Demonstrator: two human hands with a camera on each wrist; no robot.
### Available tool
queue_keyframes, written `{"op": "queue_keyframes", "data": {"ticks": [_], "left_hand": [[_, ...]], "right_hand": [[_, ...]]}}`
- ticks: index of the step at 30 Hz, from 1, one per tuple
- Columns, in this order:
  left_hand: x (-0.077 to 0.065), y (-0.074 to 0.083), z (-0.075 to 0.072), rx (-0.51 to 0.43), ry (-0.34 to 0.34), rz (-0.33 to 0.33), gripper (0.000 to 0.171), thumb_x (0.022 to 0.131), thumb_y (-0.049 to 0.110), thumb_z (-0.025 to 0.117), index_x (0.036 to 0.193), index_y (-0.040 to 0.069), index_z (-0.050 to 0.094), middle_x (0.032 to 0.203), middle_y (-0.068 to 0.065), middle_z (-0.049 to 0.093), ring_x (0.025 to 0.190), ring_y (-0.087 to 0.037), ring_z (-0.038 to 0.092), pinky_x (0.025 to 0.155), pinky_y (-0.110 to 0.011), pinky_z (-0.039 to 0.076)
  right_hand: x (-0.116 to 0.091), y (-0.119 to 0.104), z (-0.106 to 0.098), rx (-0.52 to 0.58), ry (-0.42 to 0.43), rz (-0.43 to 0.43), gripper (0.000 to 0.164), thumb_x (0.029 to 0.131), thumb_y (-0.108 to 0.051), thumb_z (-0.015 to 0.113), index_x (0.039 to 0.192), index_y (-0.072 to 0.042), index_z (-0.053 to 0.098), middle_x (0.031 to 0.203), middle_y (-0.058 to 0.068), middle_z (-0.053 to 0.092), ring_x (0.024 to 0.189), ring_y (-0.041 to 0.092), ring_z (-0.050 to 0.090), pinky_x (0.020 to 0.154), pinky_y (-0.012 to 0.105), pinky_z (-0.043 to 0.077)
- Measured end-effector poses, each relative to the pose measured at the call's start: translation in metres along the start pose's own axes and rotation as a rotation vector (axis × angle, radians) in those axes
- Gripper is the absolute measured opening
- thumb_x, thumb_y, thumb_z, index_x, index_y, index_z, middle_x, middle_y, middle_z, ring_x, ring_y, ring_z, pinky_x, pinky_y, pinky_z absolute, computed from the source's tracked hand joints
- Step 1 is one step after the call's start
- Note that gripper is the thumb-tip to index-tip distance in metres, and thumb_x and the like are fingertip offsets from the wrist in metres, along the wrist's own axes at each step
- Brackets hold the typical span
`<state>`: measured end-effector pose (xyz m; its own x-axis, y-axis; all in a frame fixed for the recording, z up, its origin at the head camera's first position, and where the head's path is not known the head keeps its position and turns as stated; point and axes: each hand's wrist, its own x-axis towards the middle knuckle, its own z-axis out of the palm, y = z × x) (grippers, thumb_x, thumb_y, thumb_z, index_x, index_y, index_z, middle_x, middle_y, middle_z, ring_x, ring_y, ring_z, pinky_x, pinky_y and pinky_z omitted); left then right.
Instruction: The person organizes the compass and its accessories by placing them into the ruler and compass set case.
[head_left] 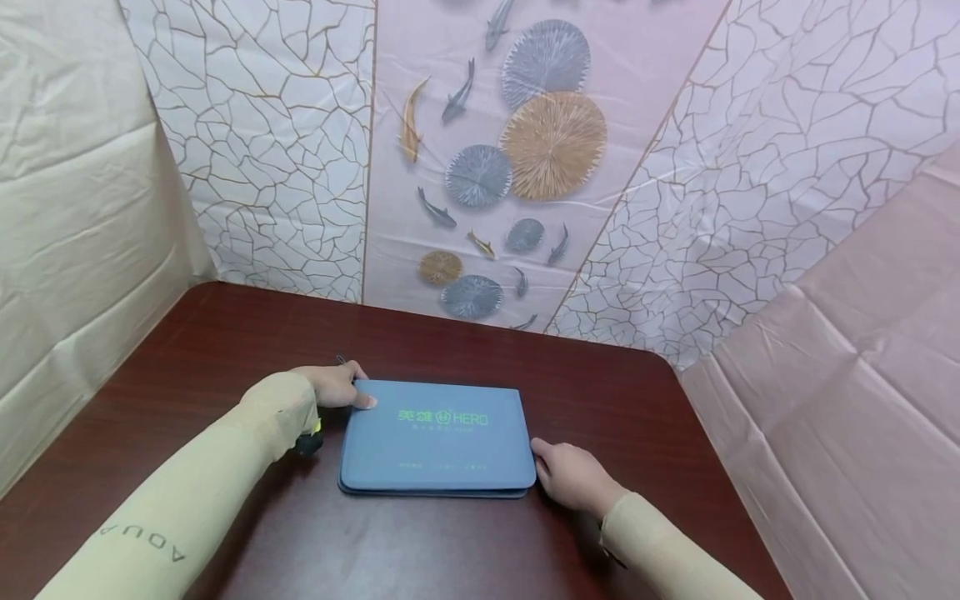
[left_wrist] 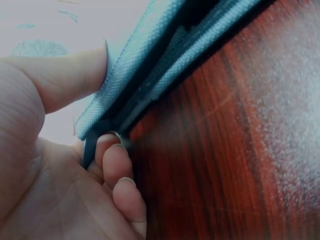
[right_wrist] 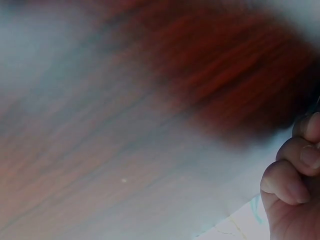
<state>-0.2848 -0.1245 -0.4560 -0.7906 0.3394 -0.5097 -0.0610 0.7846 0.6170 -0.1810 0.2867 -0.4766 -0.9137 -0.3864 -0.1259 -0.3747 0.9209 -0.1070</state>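
A flat blue fabric case (head_left: 442, 442) with "HERO" lettering lies on the table, its two layers showing along the near edge. My left hand (head_left: 337, 385) grips its far left corner, thumb on the top cover. In the left wrist view, the left hand's fingers (left_wrist: 117, 162) curl beneath the corner of the case (left_wrist: 145, 55), beside a short dark strap (left_wrist: 90, 147). At the right edge of the case, my right hand (head_left: 573, 475) pinches the side. The right wrist view shows the curled fingers of the right hand (right_wrist: 295, 175); the case is mostly outside that view.
The dark red wooden table (head_left: 420, 550) reflects light in front of the case. A patterned cloth (head_left: 480, 233) with fish and round leaf shapes hangs behind the table. Plain pale cloth (head_left: 75, 225) covers the left side, and more cloth (head_left: 847, 358) hangs at the right.
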Motion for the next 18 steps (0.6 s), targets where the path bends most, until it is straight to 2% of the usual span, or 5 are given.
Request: {"op": "queue_keyframes", "data": {"ticks": [5, 9, 18], "left_hand": [[-0.002, 0.0, -0.001, 0.028, 0.0, 0.006, 0.059, 0.087, 0.049, 0.068, 0.125, 0.011, 0.044, 0.122, -0.013, 0.052, 0.117, -0.032, 0.046, 0.096, -0.052, 0.038], [0.0, -0.002, -0.002, 0.013, -0.005, 0.004, 0.059, 0.087, 0.048, 0.068, 0.125, 0.011, 0.044, 0.123, -0.013, 0.051, 0.118, -0.032, 0.045, 0.096, -0.052, 0.038], [0.003, -0.003, 0.001, -0.016, -0.01, 0.014, 0.058, 0.088, 0.047, 0.068, 0.124, 0.01, 0.042, 0.122, -0.014, 0.051, 0.119, -0.032, 0.045, 0.099, -0.056, 0.034]], "right_hand": [[-0.008, -0.005, -0.002, -0.021, 0.0, -0.029, 0.017, 0.097, -0.016, 0.05, 0.082, -0.017, 0.042, 0.056, -0.005, 0.041, 0.051, 0.01, 0.041, 0.052, 0.031, 0.037], [-0.016, -0.01, -0.004, -0.024, 0.004, -0.047, 0.018, 0.097, -0.016, 0.051, 0.082, -0.017, 0.042, 0.056, -0.005, 0.04, 0.05, 0.009, 0.041, 0.05, 0.03, 0.037], [-0.034, -0.013, -0.008, -0.031, 0.118, -0.151, 0.025, 0.092, -0.01, 0.057, 0.077, -0.017, 0.04, 0.053, -0.01, 0.033, 0.046, 0.006, 0.032, 0.045, 0.027, 0.033]]}}
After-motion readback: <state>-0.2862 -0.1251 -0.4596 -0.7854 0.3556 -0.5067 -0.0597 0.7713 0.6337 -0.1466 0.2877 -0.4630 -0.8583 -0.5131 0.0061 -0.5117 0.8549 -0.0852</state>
